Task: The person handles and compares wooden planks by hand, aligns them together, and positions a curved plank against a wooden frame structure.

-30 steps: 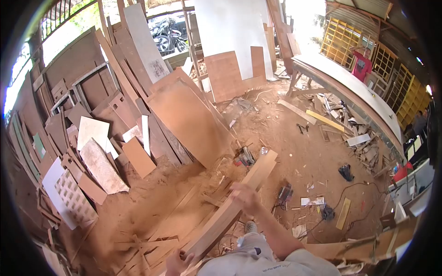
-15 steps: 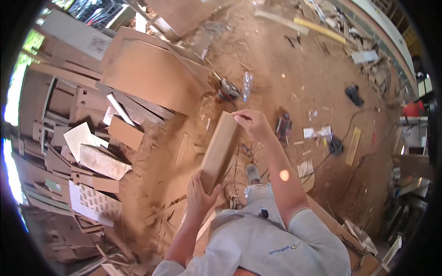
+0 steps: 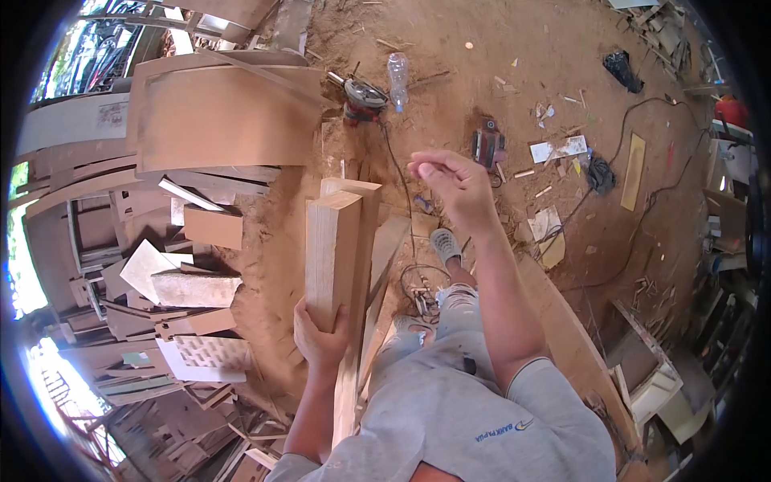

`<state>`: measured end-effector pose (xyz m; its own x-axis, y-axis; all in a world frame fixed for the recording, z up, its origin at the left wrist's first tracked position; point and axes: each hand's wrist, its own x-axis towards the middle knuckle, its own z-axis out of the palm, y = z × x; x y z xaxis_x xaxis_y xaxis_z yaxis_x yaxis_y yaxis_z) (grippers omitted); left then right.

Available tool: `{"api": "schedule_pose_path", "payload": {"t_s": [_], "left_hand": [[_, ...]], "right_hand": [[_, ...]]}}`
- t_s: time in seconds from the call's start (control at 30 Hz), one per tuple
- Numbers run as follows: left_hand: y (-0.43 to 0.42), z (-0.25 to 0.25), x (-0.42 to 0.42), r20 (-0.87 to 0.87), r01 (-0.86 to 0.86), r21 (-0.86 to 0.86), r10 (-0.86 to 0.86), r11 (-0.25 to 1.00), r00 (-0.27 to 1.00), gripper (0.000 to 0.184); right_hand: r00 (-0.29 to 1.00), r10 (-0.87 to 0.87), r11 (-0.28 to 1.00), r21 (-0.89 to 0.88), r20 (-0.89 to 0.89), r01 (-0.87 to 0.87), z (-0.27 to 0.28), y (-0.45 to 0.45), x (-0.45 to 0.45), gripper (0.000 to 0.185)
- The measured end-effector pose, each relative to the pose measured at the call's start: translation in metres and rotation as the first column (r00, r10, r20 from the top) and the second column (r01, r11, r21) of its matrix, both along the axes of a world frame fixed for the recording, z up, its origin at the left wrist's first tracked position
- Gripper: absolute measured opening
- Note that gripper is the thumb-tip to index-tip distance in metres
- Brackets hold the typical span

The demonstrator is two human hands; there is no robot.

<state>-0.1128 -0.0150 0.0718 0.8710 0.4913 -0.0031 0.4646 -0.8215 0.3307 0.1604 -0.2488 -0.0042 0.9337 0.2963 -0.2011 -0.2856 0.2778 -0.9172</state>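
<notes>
My left hand (image 3: pixel 323 333) grips a thick, squared wooden block (image 3: pixel 331 257) near its lower end, thumb on the right side and fingers round the left. The block is held lengthwise away from me, its cut end at the far side. Directly beside and behind it is a longer wooden beam (image 3: pixel 369 217), partly hidden by the block; whether the two touch I cannot tell. My right hand (image 3: pixel 456 186) is raised to the right of the wood, apart from it. Its fingers are bent together towards the thumb, and nothing shows in them.
A circular power tool (image 3: pixel 363 98) and a plastic bottle (image 3: pixel 398 80) lie on the dirt floor ahead. Another red-and-black power tool (image 3: pixel 487 143) sits to the right, with a cable (image 3: pixel 622 153) beyond. Board offcuts (image 3: pixel 197 289) are heaped at left. A plank (image 3: pixel 562 321) stretches along my right.
My right hand has come off the block's far end. The block has shifted left and turned more upright in view, still in my left hand. The longer beam now shows beside it.
</notes>
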Motion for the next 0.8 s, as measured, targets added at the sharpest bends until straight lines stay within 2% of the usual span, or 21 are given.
{"api": "schedule_pose_path", "payload": {"t_s": [0.17, 0.3, 0.4, 0.5, 0.6, 0.63, 0.8], "left_hand": [[0.003, -0.002, 0.001, 0.011, -0.006, 0.002, 0.006, 1.0, 1.0, 0.067], [0.004, -0.003, -0.002, 0.014, -0.022, -0.014, 0.022, 1.0, 1.0, 0.067], [0.006, 0.0, -0.003, -0.007, -0.021, -0.007, 0.021, 1.0, 1.0, 0.067], [0.004, 0.007, -0.001, -0.001, -0.039, -0.047, 0.039, 0.998, 0.999, 0.066], [0.005, 0.011, -0.01, 0.074, -0.039, -0.12, 0.048, 0.992, 0.996, 0.069], [0.006, 0.012, -0.016, 0.107, -0.035, -0.142, 0.05, 0.989, 0.993, 0.071], [0.015, 0.02, -0.082, 0.12, -0.077, -0.153, 0.096, 0.985, 0.988, 0.075]], "right_hand": [[0.976, 0.214, 0.964, -0.168, 0.037, -0.205, 0.017, 0.033, -0.013, 0.034], [0.93, 0.285, 0.954, -0.161, 0.231, -0.252, 0.023, 0.063, -0.025, 0.045], [0.883, 0.323, 0.943, -0.197, 0.341, -0.269, 0.035, 0.078, -0.032, 0.051], [0.862, 0.349, 0.921, -0.302, 0.367, -0.245, 0.047, 0.089, -0.034, 0.055], [0.871, 0.395, 0.884, -0.381, 0.292, -0.273, 0.057, 0.091, -0.035, 0.056], [0.866, 0.369, 0.892, -0.389, 0.337, -0.229, 0.056, 0.094, -0.036, 0.053], [0.896, 0.312, 0.867, -0.48, 0.315, -0.134, 0.071, 0.104, -0.048, 0.044]]}}
